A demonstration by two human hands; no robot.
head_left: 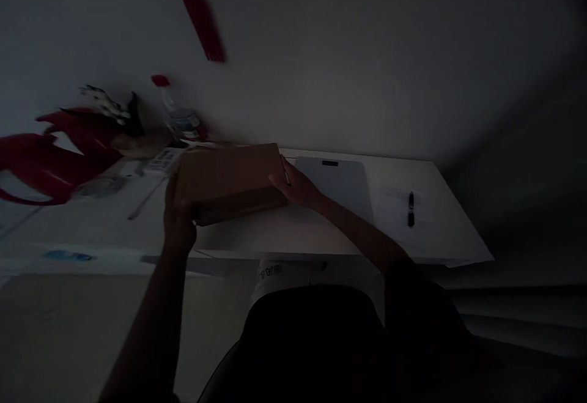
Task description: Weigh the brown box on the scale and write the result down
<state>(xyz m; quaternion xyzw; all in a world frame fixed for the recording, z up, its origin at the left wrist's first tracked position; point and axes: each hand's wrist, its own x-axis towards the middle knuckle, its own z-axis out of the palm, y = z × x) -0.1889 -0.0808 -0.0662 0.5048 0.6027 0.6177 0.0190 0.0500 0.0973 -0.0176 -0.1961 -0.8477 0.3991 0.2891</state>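
Note:
Between my two hands is a brown cardboard box (229, 173), slightly tilted over the white desk. My left hand (180, 225) grips its left end, with the thumb on the near corner and the other fingers mostly hidden along the side. At the right end, my right hand (297, 186) clasps the box, thumb on the near face and fingers at the far edge. Just right of the box lies a flat grey panel with a small dark rectangle at its top edge, perhaps a clipboard (339, 186). Dim light hides any print on the box.
A sheet of paper (394, 219) with a black pen (411, 209) lies on the desk (458, 232) at right. Leftward stand a red watering can (41, 164), a red-capped bottle (166, 97) and a jar (187, 123). A red object (202, 21) is against the wall.

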